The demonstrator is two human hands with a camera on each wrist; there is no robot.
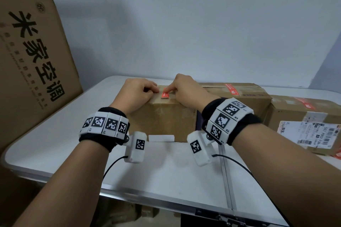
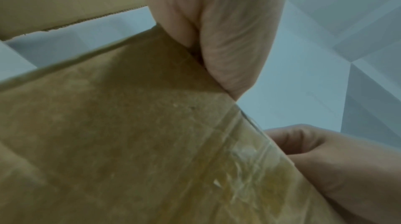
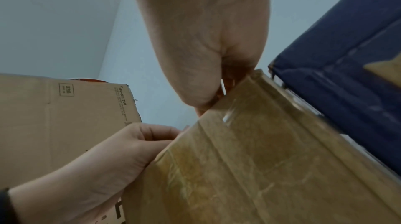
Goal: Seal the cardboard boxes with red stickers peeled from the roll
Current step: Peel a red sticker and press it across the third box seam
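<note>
**Both hands on the box top, a red sticker between them**

Nearest, two forearms reach in over the white table (image 1: 166, 169), whose smooth top has a metal edge and a seam running under the right wrist. Each wrist wears a black band with white blocks printed in black square codes, and a small white camera pod hangs below each, trailing a thin black cable.

Just beyond the wrists stands the box (image 1: 162, 118), plain brown corrugated card, squarish, its near face scuffed and banded with glossy, wrinkled clear tape, as the wrist views show. A white strip (image 1: 161, 138) lies on the table at its foot, between the two pods.

The left hand (image 1: 137, 94) rests on the top near edge, knuckles up and fingers curled under, their tips at the sticker's left end; whether they pinch it cannot be told. The right hand (image 1: 186, 91) rests beside it, fingers curled and the forefinger pointing down onto the sticker (image 1: 165, 95). The sticker is a small red rectangle with pale print, lying flat on the box top between the hands.

Right of the right hand, a second box (image 1: 239, 96) touches the first and carries a red sticker on top. Further right, a third box (image 1: 306, 116) bears red stickers and a white shipping label.

Left of the left hand, a large carton (image 1: 33, 57) with bold black characters leans upright. Behind everything rises a plain pale wall.
</note>
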